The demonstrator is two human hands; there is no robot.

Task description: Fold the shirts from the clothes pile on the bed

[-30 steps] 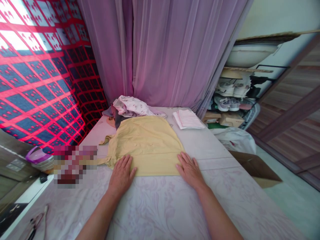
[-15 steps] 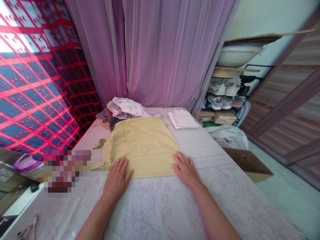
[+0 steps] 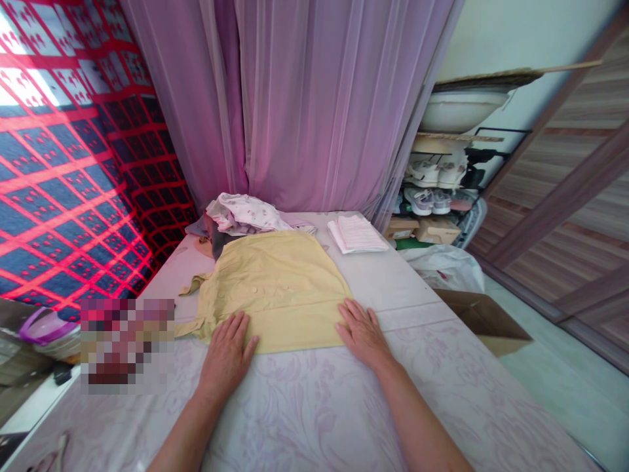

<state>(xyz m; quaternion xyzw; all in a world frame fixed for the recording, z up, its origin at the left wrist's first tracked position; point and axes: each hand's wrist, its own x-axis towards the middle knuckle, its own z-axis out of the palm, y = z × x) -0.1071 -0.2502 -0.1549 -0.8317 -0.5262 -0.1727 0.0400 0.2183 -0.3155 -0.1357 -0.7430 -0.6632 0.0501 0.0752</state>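
A yellow garment with straps and buttons [image 3: 282, 282] lies spread on the patterned bed cover [image 3: 304, 406], its straps reaching out to the left. My left hand [image 3: 228, 351] rests flat on its near left corner, fingers stretched out. On the near right corner lies my right hand [image 3: 362, 333], also flat with fingers spread. Neither hand grips the cloth. Behind the garment is a heap of crumpled clothes [image 3: 246, 213], white printed cloth on top of darker pieces.
A folded white striped cloth [image 3: 358, 234] sits at the far right of the bed. Purple curtains [image 3: 304, 105] hang behind. To the right are a shoe rack [image 3: 432, 200] and an open cardboard box [image 3: 479, 321]. A blurred patch covers something at left.
Both hands stay flat on the yellow garment in nearly the same spots. The whole view has shifted slightly; nothing was picked up or let go.
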